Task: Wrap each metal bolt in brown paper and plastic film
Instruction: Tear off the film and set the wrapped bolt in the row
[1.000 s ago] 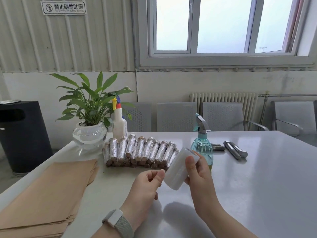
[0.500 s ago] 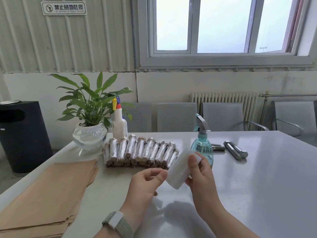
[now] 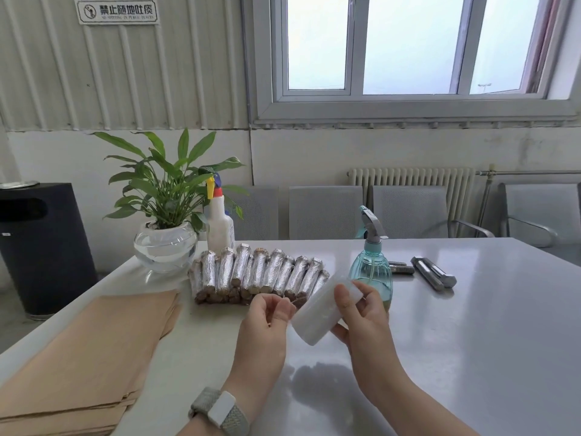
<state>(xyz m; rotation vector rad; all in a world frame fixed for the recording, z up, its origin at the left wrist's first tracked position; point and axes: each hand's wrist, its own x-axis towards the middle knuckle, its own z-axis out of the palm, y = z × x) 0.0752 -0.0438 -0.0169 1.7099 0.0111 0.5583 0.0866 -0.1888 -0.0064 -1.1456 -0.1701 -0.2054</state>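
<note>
The right hand [image 3: 361, 313] grips a white roll of plastic film [image 3: 317, 313], thumb across its upper side and fingers curled beneath, holding it tilted above the table [image 3: 471, 341] with its far end raised toward the blue spray bottle [image 3: 372, 272]. The left hand [image 3: 264, 319] is raised beside the roll's near end, thumb and forefinger brought together at the roll's edge; whether they pinch a loose end of film cannot be told. A watch with a grey band [image 3: 220, 410] sits on the left wrist. Both forearms enter from the lower edge and converge over the table's middle.

Behind the hands lies a stack of wrapped bolts [image 3: 257, 275], laid side by side in 2 layers, foil-bright over brown ends. A pile of brown paper sheets [image 3: 88, 357] lies at the left, reaching the table's near-left edge. Bare metal bolts [image 3: 434, 275] lie to the right of the spray bottle, well apart from the hands. A potted plant in a glass bowl [image 3: 165, 247] and a white spray bottle [image 3: 220, 228] stand at the far-left corner.

Bare tabletop extends to the right of the right forearm and toward the near edge between the forearms. Grey chairs [image 3: 323, 212] line the far edge.
</note>
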